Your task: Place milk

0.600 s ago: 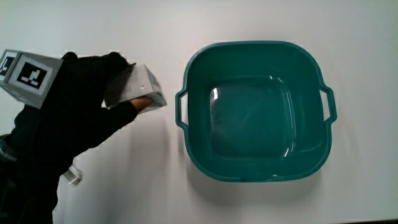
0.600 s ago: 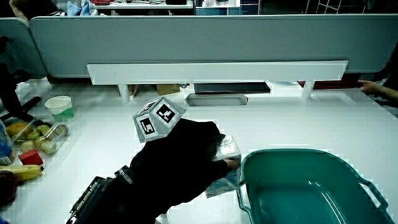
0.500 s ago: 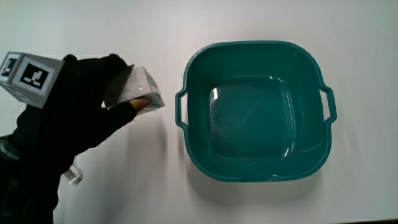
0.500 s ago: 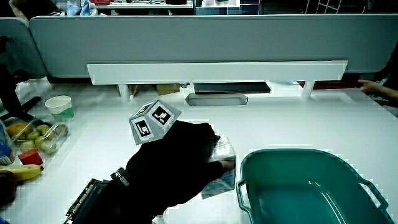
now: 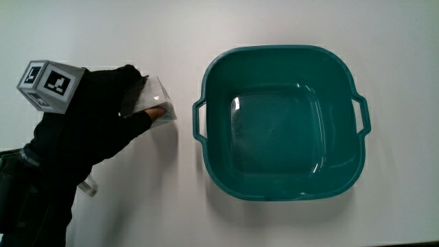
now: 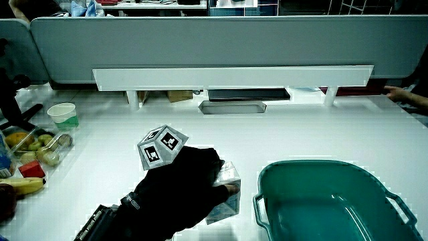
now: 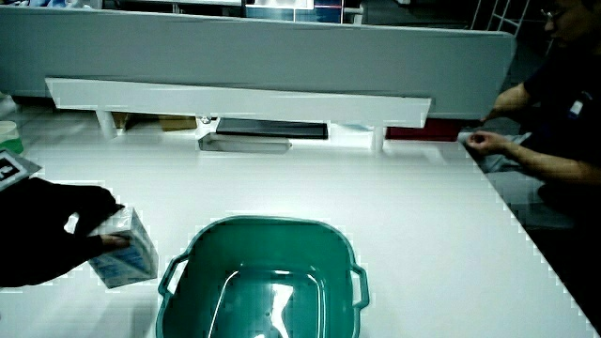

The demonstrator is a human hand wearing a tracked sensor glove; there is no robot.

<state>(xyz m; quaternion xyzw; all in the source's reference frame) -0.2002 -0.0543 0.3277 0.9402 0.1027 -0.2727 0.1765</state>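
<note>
A small pale milk carton [image 5: 152,101] stands on the white table beside the teal basin [image 5: 214,68], with a gap between them. The gloved hand [image 5: 103,120] is wrapped around the carton, thumb on its near side, fingers over its top. In both side views the carton [image 6: 226,196] [image 7: 127,250] sits low at the table surface under the hand [image 6: 187,181] [image 7: 56,235]. The basin [image 6: 294,173] [image 7: 235,233] holds nothing. The patterned cube [image 5: 49,84] rides on the back of the hand.
A tray of fruit [image 6: 33,148] and a white cup [image 6: 63,114] stand at the table's edge in a side view. A dark flat tray [image 6: 233,107] lies close to the low partition. A small clear object [image 5: 89,186] lies under the forearm.
The hand has carried the carton slightly away from the basin and lowered it toward the table; the basin has not moved.
</note>
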